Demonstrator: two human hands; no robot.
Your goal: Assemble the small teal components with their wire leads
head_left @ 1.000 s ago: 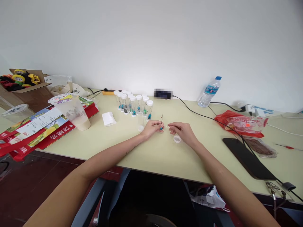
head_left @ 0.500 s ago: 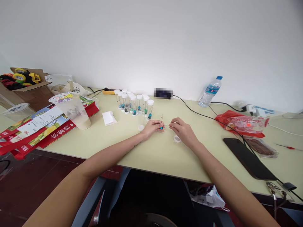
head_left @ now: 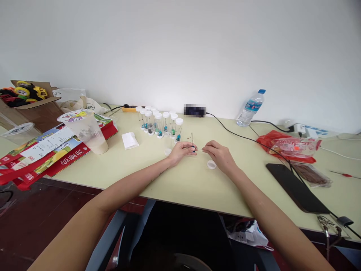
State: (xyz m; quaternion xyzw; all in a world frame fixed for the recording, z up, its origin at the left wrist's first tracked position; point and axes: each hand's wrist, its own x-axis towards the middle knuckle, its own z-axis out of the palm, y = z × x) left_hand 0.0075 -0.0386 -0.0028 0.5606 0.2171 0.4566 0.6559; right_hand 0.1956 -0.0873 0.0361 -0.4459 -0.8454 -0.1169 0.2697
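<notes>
Being gripped between the thumb and fingers of the left hand [head_left: 179, 153] is a small dark-blue piece [head_left: 194, 149], held just above the pale yellow-green tabletop [head_left: 180, 184]; from it a thin, bent metal wire [head_left: 193, 139] rises. By the right hand [head_left: 221, 156], thumb and fingertips pinched together, a fine pale strand [head_left: 200, 150] seems to be held, running toward the piece.

If the strand were pulled too hard, the piece could be twisted out of the left fingers or the wire bent. If the left wrist were swung outward, the upright clear tube on a white base [head_left: 167, 152], just beside it, could be tipped, and the clear tubes with white caps [head_left: 158, 124] behind might be struck. By the right fingers, the loose round white plastic cap [head_left: 211, 165] could be nudged away.

Much of the piece is covered by the left fingers. The strand's material and its attachment cannot be made out, and its far end is hidden in the right pinch.
</notes>
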